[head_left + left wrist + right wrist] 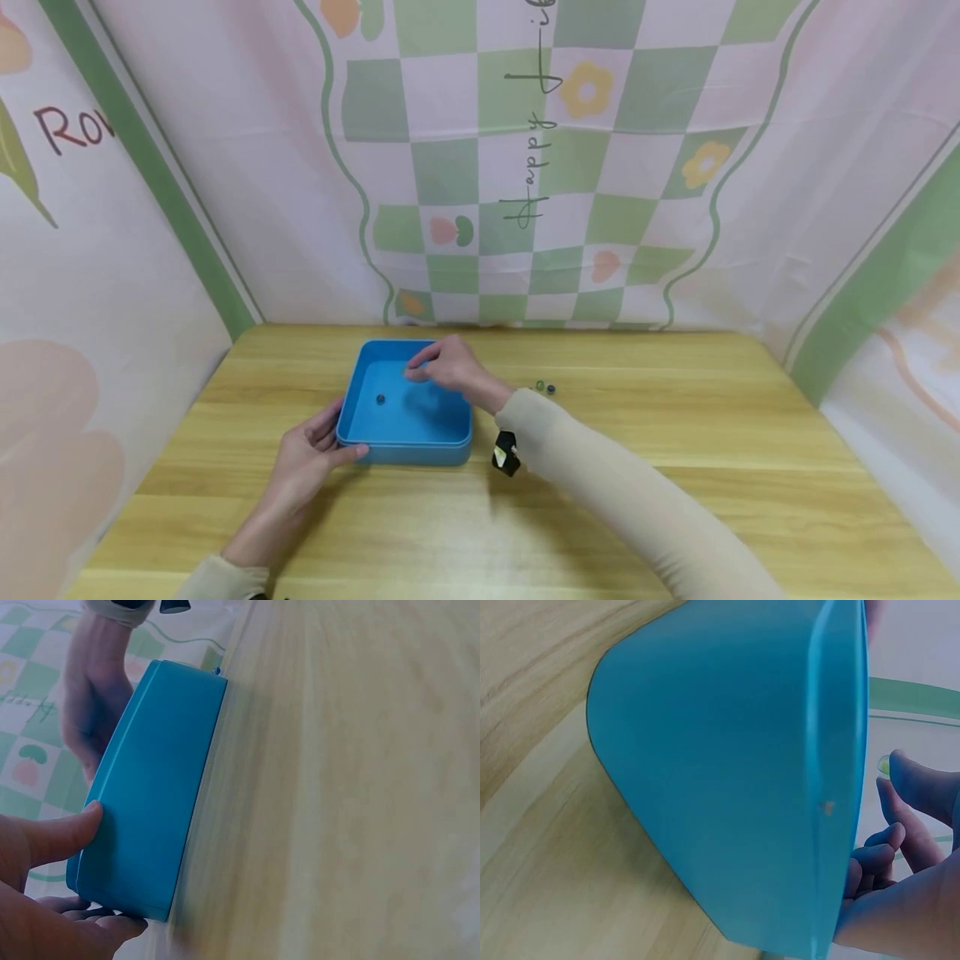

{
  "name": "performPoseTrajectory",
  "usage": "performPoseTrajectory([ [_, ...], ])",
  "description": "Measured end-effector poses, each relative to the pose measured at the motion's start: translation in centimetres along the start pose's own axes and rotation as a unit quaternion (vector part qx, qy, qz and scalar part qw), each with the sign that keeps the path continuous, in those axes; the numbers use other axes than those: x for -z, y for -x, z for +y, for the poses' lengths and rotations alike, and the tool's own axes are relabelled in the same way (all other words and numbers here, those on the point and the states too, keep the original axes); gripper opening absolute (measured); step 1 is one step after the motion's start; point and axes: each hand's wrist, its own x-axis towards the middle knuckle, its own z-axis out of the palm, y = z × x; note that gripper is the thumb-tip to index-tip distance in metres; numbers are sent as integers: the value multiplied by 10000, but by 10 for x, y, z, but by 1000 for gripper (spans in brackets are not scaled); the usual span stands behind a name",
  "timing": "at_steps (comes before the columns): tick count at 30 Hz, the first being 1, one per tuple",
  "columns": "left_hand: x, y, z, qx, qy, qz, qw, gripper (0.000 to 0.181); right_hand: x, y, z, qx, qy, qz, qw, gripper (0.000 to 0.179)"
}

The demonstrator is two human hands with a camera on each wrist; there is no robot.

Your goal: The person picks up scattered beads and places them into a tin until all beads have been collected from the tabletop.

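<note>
A blue square open box [405, 454] sits on the wooden table, with one dark marble [380, 399] on its floor. My left hand [303, 458] grips the box's near left corner, thumb on the front wall and fingers along the left side. Over the box's right half, my right hand [447, 365] pinches a clear marble with yellow-green inside [884, 766] between thumb and index fingertip. The other fingers of that hand are curled in toward the palm.
To the right of the box, a green marble [540, 385] and a dark blue marble [551, 389] lie on the table [675, 433], close to the right sleeve [600, 475]. A patterned cloth [510, 167] hangs behind the table's back edge.
</note>
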Motion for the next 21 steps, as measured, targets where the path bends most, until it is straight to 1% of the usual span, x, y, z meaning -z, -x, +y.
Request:
performPoseTrajectory([
  [10,0,0,1,7,11,13,10000,87,-4,-4,-1,-95,80,-2,9999,10],
  [16,0,0,0,-40,20,-12,10000,88,-9,-6,-1,-124,-44,-48,9999,11],
  [21,-1,1,1,-43,19,-1,10000,87,-13,-7,1,-163,-93,28,9998,11],
])
